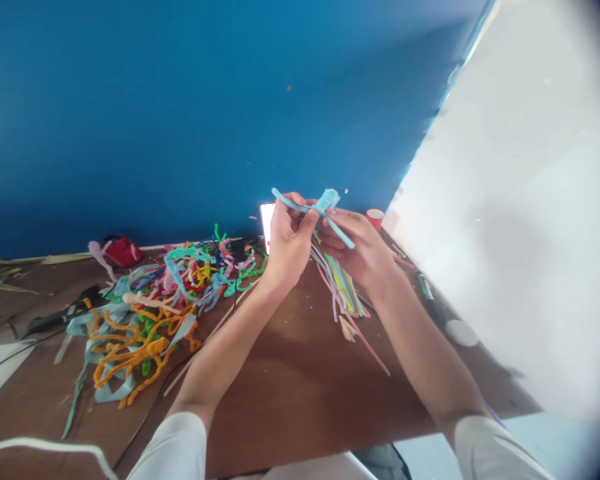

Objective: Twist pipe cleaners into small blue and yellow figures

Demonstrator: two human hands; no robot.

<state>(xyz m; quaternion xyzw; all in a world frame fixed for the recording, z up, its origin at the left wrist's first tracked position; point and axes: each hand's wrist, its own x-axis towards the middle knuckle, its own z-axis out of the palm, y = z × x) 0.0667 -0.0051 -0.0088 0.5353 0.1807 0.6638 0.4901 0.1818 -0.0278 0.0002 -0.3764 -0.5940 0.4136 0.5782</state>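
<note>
Above the back of the table, my two hands meet around a light blue pipe cleaner piece [329,199]. It has a thick bunched top and two fuzzy ends, one pointing up left, the other down right. My left hand [293,230] pinches it between thumb and fingers. On the other side, my right hand [357,243] closes its fingertips on the piece just below the bunched part. Some of the right fingers are hidden behind it. Beneath my hands lies a bundle of straight pastel pipe cleaners [347,290], partly covered by the right hand.
A tangled heap of bent, colourful pipe cleaners [155,340] covers the table's left side. Near it lie a black tool with a cord [55,320] and a red item [123,251]. A lit phone [267,223] leans behind my left hand; a red cup [375,219] stands right, by the white wall.
</note>
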